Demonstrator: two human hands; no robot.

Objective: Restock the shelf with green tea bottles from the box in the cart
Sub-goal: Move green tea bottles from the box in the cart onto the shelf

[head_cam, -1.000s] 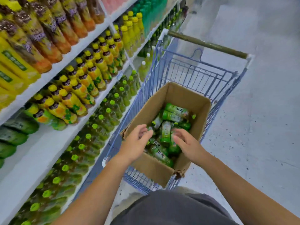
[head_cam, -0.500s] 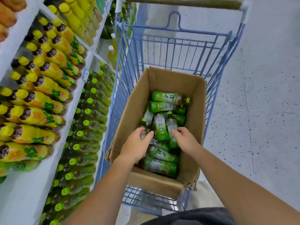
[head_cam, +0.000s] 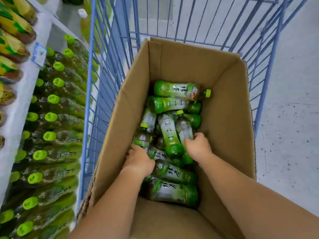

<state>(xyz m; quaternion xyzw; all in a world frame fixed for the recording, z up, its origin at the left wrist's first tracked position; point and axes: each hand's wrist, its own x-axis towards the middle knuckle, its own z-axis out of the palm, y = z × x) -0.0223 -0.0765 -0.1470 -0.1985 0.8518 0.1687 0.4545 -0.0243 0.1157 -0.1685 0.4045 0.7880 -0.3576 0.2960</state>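
An open cardboard box (head_cam: 224, 100) sits in the blue wire cart (head_cam: 101, 87). Several green tea bottles with lime caps lie jumbled at its bottom. My left hand (head_cam: 139, 162) is deep in the box, its fingers curled over the lower end of a green tea bottle (head_cam: 143, 136) by the left wall. My right hand (head_cam: 198, 147) grips the base of another green tea bottle (head_cam: 184, 129), whose cap points away from me. A third bottle (head_cam: 170, 135) lies between the two hands.
To the left of the cart, a low shelf holds rows of green tea bottles (head_cam: 57, 116), caps facing out. Above them is a white shelf board (head_cam: 19, 99) carrying yellow-labelled bottles (head_cam: 15, 26). A pale speckled floor (head_cam: 293, 126) lies to the right.
The view has tilted down and closed in on the box. Both hands have reached deeper among the bottles, and their fingers have closed around one bottle each.
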